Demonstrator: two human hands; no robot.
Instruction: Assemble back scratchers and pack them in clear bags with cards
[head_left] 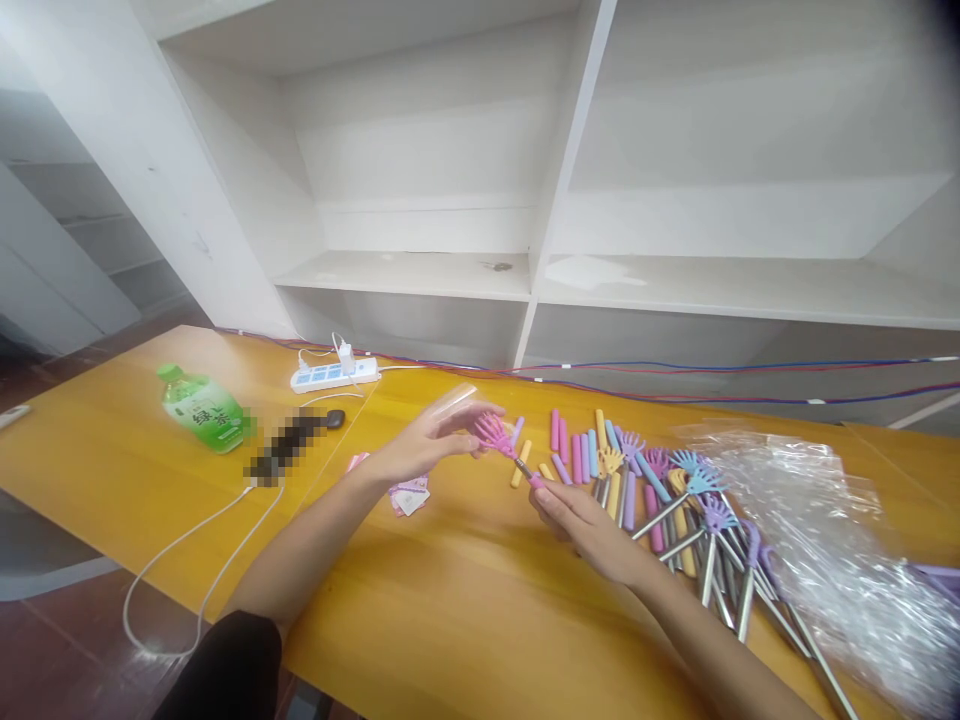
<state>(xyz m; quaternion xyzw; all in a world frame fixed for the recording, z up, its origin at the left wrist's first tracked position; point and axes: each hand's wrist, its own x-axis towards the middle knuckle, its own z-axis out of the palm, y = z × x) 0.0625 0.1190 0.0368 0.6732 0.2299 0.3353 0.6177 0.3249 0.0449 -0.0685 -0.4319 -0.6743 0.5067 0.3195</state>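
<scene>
My right hand point(574, 512) is closed around the pink handle of a pink back scratcher point(495, 434), whose hand-shaped head points up and to the left. At that head is my left hand point(442, 437), its thumb and fingers curled. A strip of clear plastic, like a sleeve point(455, 400), shows along the fingers of my left hand. Whether the fingers also touch the scratcher head I cannot tell. To the right of my right hand lies a pile of back scratchers point(716, 515) with metal rods and purple, blue, pink and yellow heads.
Coloured handle tubes point(577, 458) lie behind my right hand. Crumpled clear plastic bags point(817, 540) cover the table's right side. Small printed cards point(410, 497) lie below my left wrist. Farther left are a green tea bottle point(204, 410), a power strip point(334, 375) and white cable.
</scene>
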